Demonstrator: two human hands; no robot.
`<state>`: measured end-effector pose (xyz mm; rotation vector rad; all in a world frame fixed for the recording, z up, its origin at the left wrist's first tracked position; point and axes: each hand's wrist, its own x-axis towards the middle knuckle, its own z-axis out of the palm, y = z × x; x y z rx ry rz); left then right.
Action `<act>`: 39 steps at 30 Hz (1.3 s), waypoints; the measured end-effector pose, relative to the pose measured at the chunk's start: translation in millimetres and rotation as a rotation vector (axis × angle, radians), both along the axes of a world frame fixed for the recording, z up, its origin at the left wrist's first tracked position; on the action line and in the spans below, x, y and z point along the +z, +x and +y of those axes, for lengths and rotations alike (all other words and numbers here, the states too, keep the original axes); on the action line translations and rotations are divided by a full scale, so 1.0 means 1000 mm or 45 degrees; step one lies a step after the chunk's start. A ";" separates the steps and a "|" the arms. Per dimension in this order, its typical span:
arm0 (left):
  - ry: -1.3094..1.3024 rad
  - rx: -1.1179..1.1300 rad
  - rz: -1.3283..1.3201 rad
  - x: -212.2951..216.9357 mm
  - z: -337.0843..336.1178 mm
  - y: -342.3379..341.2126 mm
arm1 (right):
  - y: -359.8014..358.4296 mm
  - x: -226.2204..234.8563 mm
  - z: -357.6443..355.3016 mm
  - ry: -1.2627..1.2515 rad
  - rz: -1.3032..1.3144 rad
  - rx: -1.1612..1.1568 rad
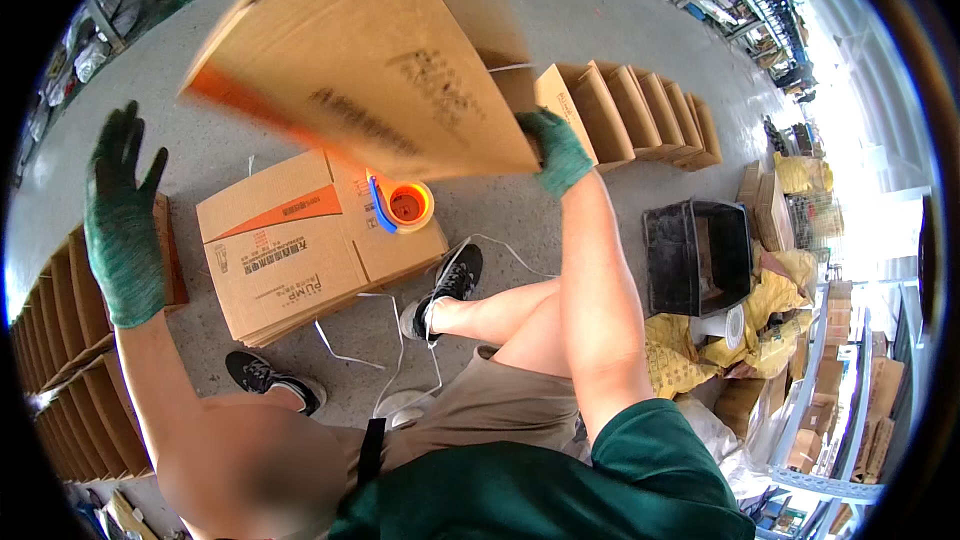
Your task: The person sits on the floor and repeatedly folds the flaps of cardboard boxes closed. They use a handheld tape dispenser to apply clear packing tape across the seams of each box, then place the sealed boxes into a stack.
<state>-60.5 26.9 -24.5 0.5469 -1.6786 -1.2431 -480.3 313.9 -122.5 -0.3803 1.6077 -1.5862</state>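
Flattened brown cardboard box (370, 50), orange stripe along one edge, dark print on its face; raised, blurred, pinched at its right corner by the gloved right hand (556, 150). Stack of flat boxes (300, 250) on the floor below, brown with an orange wedge and dark print. Row of folded boxes (640, 110) upright at upper right. More flat boxes (70, 340) on edge at left. Yellow bags (690, 350) beside a black crate (697, 255).

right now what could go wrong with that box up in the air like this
Only the right hand grips the raised cardboard box, at one edge; the left hand is spread open and off it, so it could swing or drop. It might land on the tape dispenser. The loose strap lies by the feet.
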 end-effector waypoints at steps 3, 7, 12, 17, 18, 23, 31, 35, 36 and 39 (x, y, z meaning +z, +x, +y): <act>0.080 0.074 -0.205 -0.016 0.004 0.001 | -0.008 0.006 0.018 0.162 -0.031 -0.476; 0.227 -0.001 -0.329 -0.042 -0.001 -0.006 | -0.082 -0.103 0.088 0.320 -0.138 -0.925; 0.250 -0.012 -0.549 -0.060 0.004 -0.003 | -0.078 -0.139 0.100 0.658 -0.038 -1.108; 0.229 0.032 -0.864 -0.097 -0.009 0.002 | -0.061 -0.138 0.057 1.248 1.454 -0.461; 0.256 0.038 -0.901 -0.112 -0.012 0.006 | -0.050 -0.130 0.044 1.189 1.495 -0.269; 0.540 0.323 -1.160 -0.260 -0.043 0.078 | 0.087 -0.099 -0.036 0.446 1.744 0.411; 0.767 0.153 -1.489 -0.285 -0.009 0.107 | 0.170 -0.159 -0.069 0.981 1.730 1.060; 1.118 0.407 -1.166 -0.260 -0.017 0.119 | 0.168 -0.169 -0.080 0.949 1.576 1.047; 1.050 0.444 -1.121 -0.261 -0.020 0.127 | 0.167 -0.171 -0.085 0.971 1.433 1.026; 1.045 0.317 -0.831 -0.239 -0.020 0.114 | 0.157 -0.181 -0.086 0.958 1.469 1.037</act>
